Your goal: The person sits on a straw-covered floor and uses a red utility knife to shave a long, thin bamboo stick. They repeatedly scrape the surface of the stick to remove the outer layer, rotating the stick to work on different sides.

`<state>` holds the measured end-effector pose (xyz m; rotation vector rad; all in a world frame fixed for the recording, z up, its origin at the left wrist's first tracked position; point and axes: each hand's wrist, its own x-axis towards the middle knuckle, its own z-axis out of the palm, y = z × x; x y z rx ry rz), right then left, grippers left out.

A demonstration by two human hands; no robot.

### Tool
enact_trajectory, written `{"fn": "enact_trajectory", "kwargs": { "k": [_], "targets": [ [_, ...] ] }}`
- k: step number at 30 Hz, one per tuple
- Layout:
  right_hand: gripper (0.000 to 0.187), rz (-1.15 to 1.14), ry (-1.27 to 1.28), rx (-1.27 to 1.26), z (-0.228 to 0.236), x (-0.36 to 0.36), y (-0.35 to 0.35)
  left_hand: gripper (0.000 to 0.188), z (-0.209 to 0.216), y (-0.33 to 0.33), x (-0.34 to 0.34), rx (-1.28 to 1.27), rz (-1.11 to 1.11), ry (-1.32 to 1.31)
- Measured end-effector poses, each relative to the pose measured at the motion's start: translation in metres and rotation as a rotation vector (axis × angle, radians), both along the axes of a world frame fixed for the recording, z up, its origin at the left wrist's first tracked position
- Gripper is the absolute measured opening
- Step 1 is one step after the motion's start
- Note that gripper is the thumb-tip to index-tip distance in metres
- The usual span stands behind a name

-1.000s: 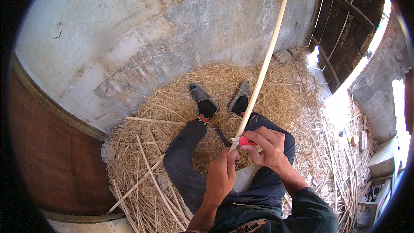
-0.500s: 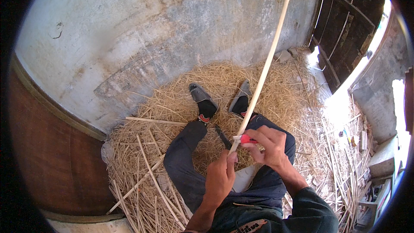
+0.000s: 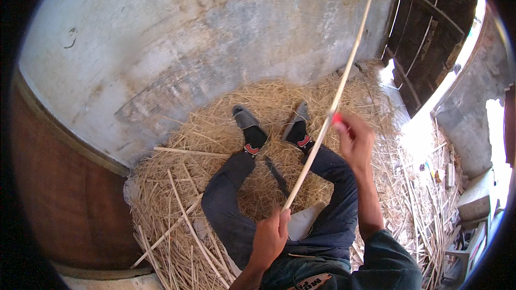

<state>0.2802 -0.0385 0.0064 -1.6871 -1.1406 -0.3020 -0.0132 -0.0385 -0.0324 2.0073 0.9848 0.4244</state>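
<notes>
We are sitting on a heap of straw [image 3: 177, 182] with our legs stretched toward a pale concrete wall [image 3: 177, 48], and we are holding a long thin pale stick [image 3: 328, 121] that is slanting from near our lap up and away to the right, its far end crossing in front of the wall near a dark wooden door [image 3: 430, 37]. Our left hand [image 3: 270, 236] is gripping the stick's lower end, fingers curled tight around it. Our right hand [image 3: 356, 140] is raised higher along the stick, fingers closed around a small red-handled tool [image 3: 337, 118] that is touching the stick. Our grey shoes [image 3: 244, 117] are resting on the straw below the wall, and loose split sticks [image 3: 188, 153] are lying in the straw beside our left leg.
</notes>
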Motion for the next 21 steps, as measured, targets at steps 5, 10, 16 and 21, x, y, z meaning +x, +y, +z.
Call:
{"fn": "enact_trajectory", "kwargs": {
  "k": [5,10,16,21],
  "targets": [
    [0.031,-0.334,0.088,-0.037,-0.003,0.101,0.009,0.036,-0.021,-0.02,-0.029,-0.103,-0.069,0.095],
    [0.039,-0.306,0.127,0.014,-0.022,0.136,0.0,0.039,-0.032,-0.013,-0.037,-0.117,-0.046,0.019],
    [0.037,-0.155,0.258,-0.142,-0.039,0.085,-0.005,0.041,-0.025,0.01,-0.027,-0.13,0.038,-0.073],
    [0.029,0.006,0.311,-0.177,-0.05,0.033,-0.01,0.04,-0.026,0.024,-0.016,-0.113,0.044,-0.24]
  ]
}}
